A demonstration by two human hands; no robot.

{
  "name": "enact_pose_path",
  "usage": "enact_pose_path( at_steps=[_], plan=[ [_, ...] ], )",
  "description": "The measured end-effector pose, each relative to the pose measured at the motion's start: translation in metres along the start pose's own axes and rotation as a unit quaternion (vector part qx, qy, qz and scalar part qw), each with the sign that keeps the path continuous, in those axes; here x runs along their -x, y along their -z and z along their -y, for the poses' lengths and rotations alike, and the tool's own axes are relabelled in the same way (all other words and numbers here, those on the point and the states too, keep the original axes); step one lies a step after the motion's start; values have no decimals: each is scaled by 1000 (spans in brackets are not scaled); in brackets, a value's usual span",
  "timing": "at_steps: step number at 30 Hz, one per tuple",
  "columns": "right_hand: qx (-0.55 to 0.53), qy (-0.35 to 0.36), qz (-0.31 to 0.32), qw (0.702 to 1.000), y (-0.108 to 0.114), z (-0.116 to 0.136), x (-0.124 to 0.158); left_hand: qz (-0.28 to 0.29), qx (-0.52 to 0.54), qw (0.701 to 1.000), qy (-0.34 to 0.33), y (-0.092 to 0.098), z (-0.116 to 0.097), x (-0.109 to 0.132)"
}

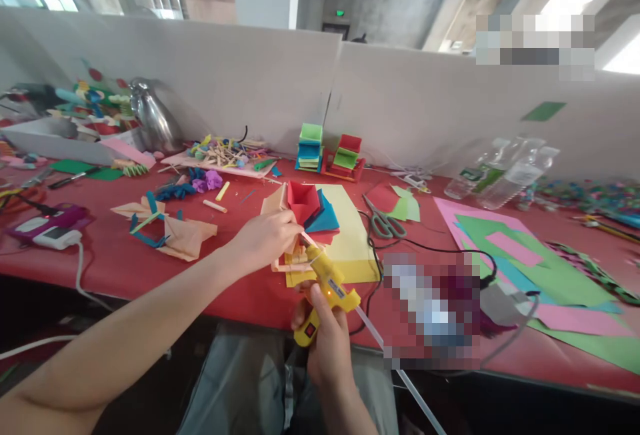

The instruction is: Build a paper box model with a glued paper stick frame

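Note:
My right hand is wrapped round the handle of a yellow hot glue gun, whose small orange light is lit. A long translucent glue stick sticks out of its back end. The nozzle points up and left, close to the fingertips of my left hand. That hand is closed on the near edge of a folded paper craft with red, blue and peach parts. My left fingers hide part of the craft, and I cannot tell whether the nozzle touches it. Yellow paper sheets lie beneath.
Grey scissors and a black cable lie right of the craft. Further right are coloured sheets and plastic bottles. Folded paper stacks stand at the back. A peach paper piece lies left, a steel jug behind.

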State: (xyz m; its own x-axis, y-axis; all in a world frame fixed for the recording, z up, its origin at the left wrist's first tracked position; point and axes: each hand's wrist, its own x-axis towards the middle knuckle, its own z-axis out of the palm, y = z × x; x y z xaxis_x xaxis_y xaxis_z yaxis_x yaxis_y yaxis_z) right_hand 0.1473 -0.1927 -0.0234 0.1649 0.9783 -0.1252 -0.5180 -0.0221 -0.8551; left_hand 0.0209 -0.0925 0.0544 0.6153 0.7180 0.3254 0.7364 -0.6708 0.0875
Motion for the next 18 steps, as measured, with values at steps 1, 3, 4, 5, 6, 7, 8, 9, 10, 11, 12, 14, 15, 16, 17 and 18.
enact_pose_path(
  at_steps=[1, 3, 4, 5, 6, 7, 8, 9, 10, 11, 12, 14, 15, 16, 17, 18],
  plan=[
    [12, 4, -3, 1000, 1, 1, -2, 17, 1, 1000, 9, 5, -1, -5],
    [49, 19, -4, 999, 3, 4, -6, 43, 9, 999, 30, 14, -2, -15],
    [73, 28, -4, 997, 3, 7, -9, 52, 13, 998, 41, 18, -2, -21],
    [100, 36, -4, 994, 3, 11, -12, 60, 17, 997, 47, 22, -1, -27],
    [127, 45, -1, 991, 3, 15, -15, 68, 21, 996, 50, 25, 0, -34],
    [155, 55, 2, 986, 3, 20, -19, 76, 23, 996, 49, 29, 2, -41],
    [184, 68, 8, 981, 3, 25, -22, 84, 26, 995, 45, 33, 5, -48],
    [212, 82, 12, 974, 3, 30, -26, 92, 30, 994, 41, 36, 8, -55],
    [242, 97, 16, 965, 3, 35, -29, 102, 34, 993, 40, 40, 11, -62],
    [271, 112, 17, 956, 3, 40, -33, 112, 38, 992, 40, 44, 14, -68],
    [300, 125, 16, 946, 3, 44, -37, 122, 42, 991, 42, 48, 17, -74],
    [354, 153, 10, 922, 3, 52, -45, 138, 50, 988, 46, 54, 21, -83],
    [378, 169, 11, 910, 4, 56, -49, 144, 53, 987, 48, 57, 22, -86],
    [399, 184, 14, 898, 4, 59, -53, 148, 57, 986, 49, 59, 23, -88],
    [417, 199, 18, 887, 4, 61, -56, 151, 60, 986, 50, 60, 24, -90],
    [433, 213, 23, 875, 4, 63, -60, 151, 62, 985, 50, 60, 24, -90]
  ],
)
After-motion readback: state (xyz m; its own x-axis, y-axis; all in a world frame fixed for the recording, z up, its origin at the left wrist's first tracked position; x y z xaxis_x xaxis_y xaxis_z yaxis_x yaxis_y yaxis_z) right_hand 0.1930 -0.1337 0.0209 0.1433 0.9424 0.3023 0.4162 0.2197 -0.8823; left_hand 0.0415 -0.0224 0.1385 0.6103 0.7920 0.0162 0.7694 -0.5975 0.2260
